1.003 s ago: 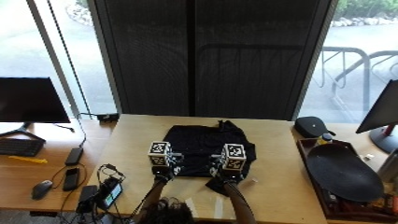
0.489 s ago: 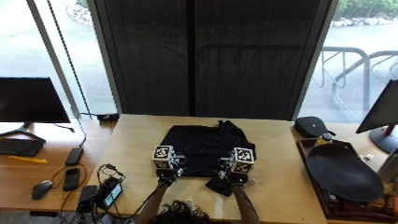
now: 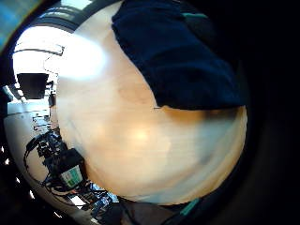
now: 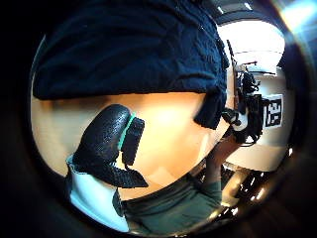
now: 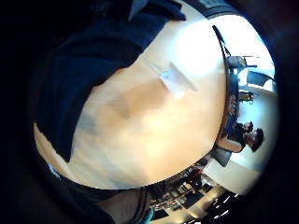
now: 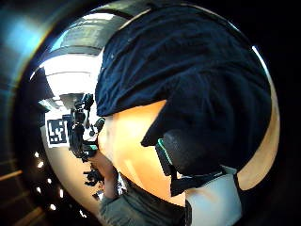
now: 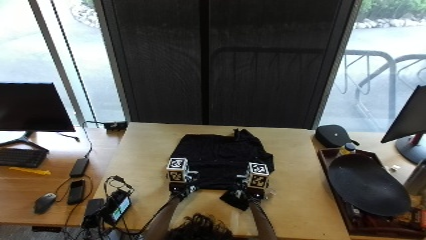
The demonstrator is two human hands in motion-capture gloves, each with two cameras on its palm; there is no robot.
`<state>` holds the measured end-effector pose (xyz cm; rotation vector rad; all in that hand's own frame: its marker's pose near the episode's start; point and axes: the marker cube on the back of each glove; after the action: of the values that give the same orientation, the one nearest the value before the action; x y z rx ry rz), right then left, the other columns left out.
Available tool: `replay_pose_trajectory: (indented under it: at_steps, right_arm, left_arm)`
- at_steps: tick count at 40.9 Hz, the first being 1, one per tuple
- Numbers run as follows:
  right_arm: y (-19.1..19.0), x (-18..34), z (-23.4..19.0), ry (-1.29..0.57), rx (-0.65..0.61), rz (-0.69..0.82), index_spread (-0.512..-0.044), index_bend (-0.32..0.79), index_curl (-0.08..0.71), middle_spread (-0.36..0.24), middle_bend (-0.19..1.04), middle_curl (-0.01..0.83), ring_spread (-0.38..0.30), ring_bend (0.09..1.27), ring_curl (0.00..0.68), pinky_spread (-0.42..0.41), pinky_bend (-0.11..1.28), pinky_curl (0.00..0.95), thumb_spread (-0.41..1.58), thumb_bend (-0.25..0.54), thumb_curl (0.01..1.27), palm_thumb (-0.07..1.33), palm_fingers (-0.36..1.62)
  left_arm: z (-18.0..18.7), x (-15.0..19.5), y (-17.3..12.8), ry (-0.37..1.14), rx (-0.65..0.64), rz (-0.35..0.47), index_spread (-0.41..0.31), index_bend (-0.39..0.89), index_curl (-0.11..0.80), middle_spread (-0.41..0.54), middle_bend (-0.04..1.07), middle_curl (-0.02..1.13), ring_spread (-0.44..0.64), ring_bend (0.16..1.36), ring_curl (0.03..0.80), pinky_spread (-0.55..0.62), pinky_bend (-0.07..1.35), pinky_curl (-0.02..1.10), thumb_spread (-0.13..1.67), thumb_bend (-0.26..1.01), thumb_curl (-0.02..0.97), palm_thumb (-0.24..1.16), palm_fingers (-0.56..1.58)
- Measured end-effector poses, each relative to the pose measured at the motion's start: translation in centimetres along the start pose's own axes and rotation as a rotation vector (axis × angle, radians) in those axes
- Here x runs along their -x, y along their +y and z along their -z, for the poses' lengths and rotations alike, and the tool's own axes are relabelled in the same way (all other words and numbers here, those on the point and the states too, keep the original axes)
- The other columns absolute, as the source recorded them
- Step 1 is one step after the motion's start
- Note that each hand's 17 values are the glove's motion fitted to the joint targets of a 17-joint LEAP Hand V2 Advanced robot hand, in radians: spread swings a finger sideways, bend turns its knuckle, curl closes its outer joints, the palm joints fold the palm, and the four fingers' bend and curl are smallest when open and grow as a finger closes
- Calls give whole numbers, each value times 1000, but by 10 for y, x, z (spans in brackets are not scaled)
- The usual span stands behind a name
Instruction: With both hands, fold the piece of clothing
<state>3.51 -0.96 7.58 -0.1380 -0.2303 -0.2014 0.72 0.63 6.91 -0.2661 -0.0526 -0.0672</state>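
Observation:
A dark, partly folded garment (image 7: pixel 219 157) lies on the light wooden table (image 7: pixel 146 150), with a small flap (image 7: pixel 233 198) sticking out at its near right corner. My left hand (image 7: pixel 179 189) hovers at the garment's near left edge. Its thumb (image 4: pixel 106 141) is stretched over bare table, apart from the cloth (image 4: pixel 129 49). My right hand (image 7: pixel 255 193) is beside the flap. Its thumb (image 6: pixel 181 150) shows straight in front of the flap (image 6: pixel 211 127); I see no pinch. The little finger views show the table (image 3: pixel 140 140) (image 5: pixel 140 130) and the garment's edge (image 3: pixel 183 61) (image 5: pixel 84 70), with no curled fingers.
A black case (image 7: pixel 336 135) and a dark oval dish (image 7: pixel 366 185) sit at the right, with a monitor (image 7: pixel 409 125) behind. A cabled device (image 7: pixel 113 207) lies at the front left corner. The left desk holds a monitor (image 7: pixel 33 107), phone (image 7: pixel 76 190) and mouse (image 7: pixel 44 202).
Both hands have drawn back from over the garment toward the table's near edge. The garment itself looks unchanged.

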Motion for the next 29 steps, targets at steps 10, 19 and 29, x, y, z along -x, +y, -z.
replay_pose_trajectory:
  at_steps: [10, 19, 29]
  right_arm:
    - [1, -36, -19, 112, 156, -215, -348, 151, 179, 91, 166, 245, 211, 269, 245, 250, 807, 357, 1095, -20, 328, 518, -41]
    - [-7, -20, -13, 38, 18, -32, -359, 305, 263, 23, 200, 267, 101, 379, 274, 193, 577, 291, 1137, 22, 333, 625, 327]
    - [5, -34, 2, 412, -109, -213, -336, 286, 322, -75, 184, 303, -60, 449, 318, 94, 523, 292, 1189, 91, 351, 820, 728]
  left_arm:
    - [-18, 2, -7, -46, 95, -17, -76, 157, 262, 34, 216, 400, 182, 630, 318, 373, 464, 304, 1114, 7, 312, 388, 305]
    - [-12, 8, -13, -185, -79, 6, -132, 247, 337, -46, 200, 400, 82, 563, 306, 282, 415, 302, 1235, 42, 313, 497, 529]
    - [-2, 21, -18, -393, -293, -7, -210, 204, 372, -185, 205, 411, -147, 550, 313, 37, 388, 312, 1273, 86, 338, 644, 911]
